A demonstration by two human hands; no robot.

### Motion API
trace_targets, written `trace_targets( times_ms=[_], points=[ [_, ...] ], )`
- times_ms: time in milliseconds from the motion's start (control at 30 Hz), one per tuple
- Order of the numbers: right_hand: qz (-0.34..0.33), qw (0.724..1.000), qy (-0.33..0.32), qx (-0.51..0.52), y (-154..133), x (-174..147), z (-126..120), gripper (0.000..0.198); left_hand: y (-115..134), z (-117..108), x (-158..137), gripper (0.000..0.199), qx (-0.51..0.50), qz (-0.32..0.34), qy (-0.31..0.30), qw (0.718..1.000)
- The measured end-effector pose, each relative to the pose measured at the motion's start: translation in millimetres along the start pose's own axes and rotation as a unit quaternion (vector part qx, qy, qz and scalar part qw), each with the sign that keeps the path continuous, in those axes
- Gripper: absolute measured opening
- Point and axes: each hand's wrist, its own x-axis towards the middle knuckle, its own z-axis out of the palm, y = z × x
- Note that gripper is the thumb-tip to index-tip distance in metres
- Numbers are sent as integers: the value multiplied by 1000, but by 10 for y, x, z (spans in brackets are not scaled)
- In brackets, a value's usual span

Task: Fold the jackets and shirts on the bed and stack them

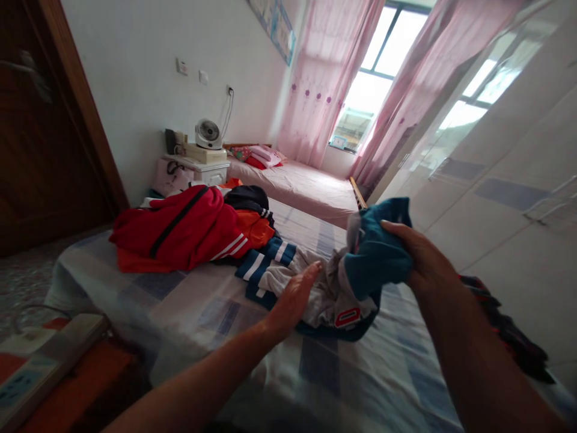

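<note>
A grey and teal sweatshirt (319,308) lies bunched on the bed, with white-striped blue ends to the left and a red-outlined figure at its near side. My right hand (420,251) grips a teal part of it, lifted above the sheet, with the thumb on top. My left hand (294,299) rests against the grey cloth, its fingers stretched out and holding nothing. Some of the right fingers are hidden behind the cloth.
A pile of red, orange and black clothes (189,228) lies left on the checked bedsheet (202,313). Dark clothing (505,325) is by the white wardrobe (505,198). A power strip (58,361) sits near left. Behind are a fan (208,133) and second bed (302,183).
</note>
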Motion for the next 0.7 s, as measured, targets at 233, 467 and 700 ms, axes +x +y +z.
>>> trace_targets(
  times_ms=[233, 467, 700],
  points=[
    [-83, 955, -274, -82, 128, 198, 1073, 35, 23, -566, -786, 35, -248, -150, 271, 918],
    [10, 966, -28, -257, 735, 643, 463, 38, -3, -514, -1007, 13, -375, -316, 276, 827],
    [159, 967, -137, -145, 1185, 636, 159, 51, 179, -307, -651, 23, -378, -295, 219, 850]
  ],
)
